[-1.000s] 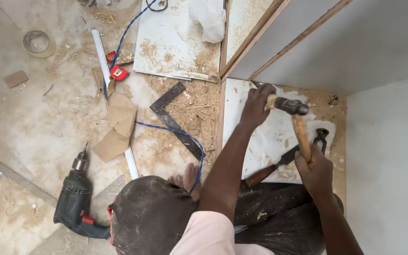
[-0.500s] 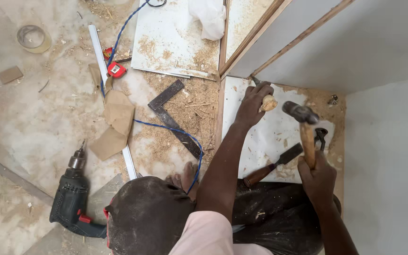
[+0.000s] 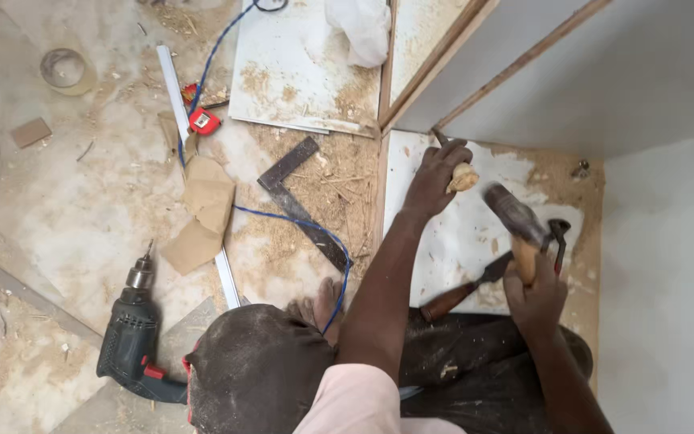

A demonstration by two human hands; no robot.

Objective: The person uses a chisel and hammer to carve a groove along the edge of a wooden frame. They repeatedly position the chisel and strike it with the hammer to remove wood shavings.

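Both hands closed, left hand [image 3: 437,175] gripping chisel [image 3: 463,176], right hand [image 3: 533,291] hammer [image 3: 516,217]

The sawdust-strewn floor [image 3: 82,185] carries a power drill [image 3: 132,337] at 8 o'clock, a steel square [image 3: 303,201] at centre, and a red tape measure [image 3: 204,121], a tape roll [image 3: 66,68] and a white panel [image 3: 299,72] toward 11 o'clock. A white board [image 3: 459,233] at 3 o'clock bears what appears to be a chisel [image 3: 463,291].

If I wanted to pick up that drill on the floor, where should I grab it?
Grab the drill by its dark handle, the part angling off toward the red trigger. It lies flat on its side with the bit pointing up the picture, so probably come from above at the handle end, away from the tip.
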